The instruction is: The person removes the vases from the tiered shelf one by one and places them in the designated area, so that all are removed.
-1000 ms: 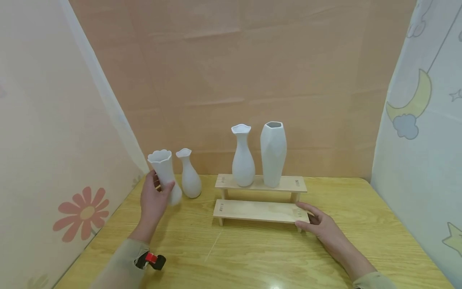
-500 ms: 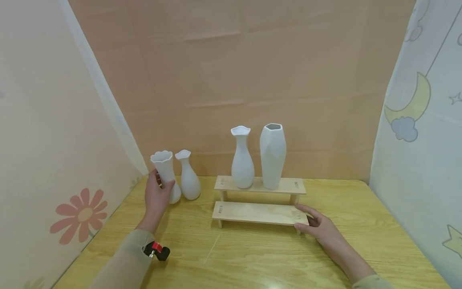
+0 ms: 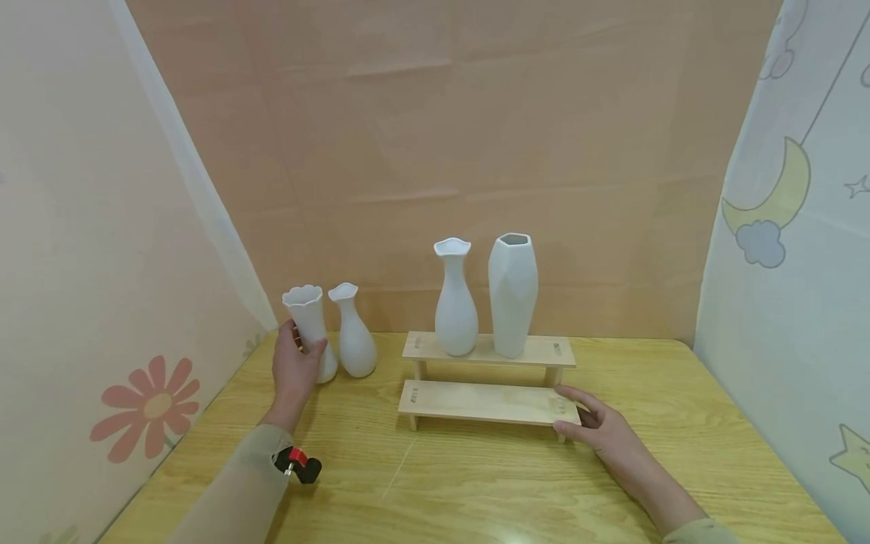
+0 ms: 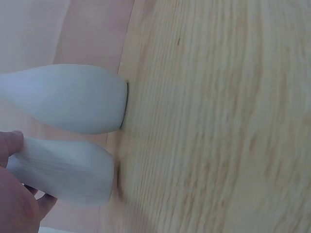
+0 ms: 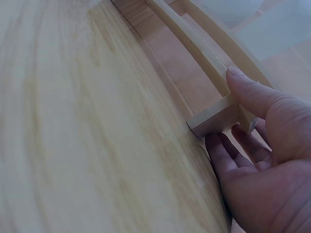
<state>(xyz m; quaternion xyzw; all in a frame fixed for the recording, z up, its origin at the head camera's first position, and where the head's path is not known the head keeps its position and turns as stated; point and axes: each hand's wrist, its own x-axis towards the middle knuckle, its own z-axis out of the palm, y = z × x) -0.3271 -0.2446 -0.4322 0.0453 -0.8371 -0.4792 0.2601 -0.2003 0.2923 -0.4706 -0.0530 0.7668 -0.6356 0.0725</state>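
My left hand (image 3: 295,370) grips a white vase with a scalloped rim (image 3: 307,311), thumb on its near side. In the left wrist view the base of this scalloped vase (image 4: 73,172) is at or barely above the tabletop; I cannot tell whether it touches. Close on its right stands a slim-necked white vase (image 3: 356,344). My right hand (image 3: 608,432) holds the right end of the lower step of a two-tier wooden stand (image 3: 482,401), thumb in front and fingers behind. In the right wrist view the thumb presses the stand's end (image 5: 216,116).
On the upper step (image 3: 544,350) stand a wavy-rimmed bottle-shaped vase (image 3: 457,310) and a faceted white vase (image 3: 513,295). The wood-grain table (image 3: 469,483) meets an orange backdrop (image 3: 435,151) behind and printed cloth walls at both sides.
The scalloped vase has come down a little and settled beside the slim-necked vase, still in my left hand. My right hand keeps its hold on the stand.
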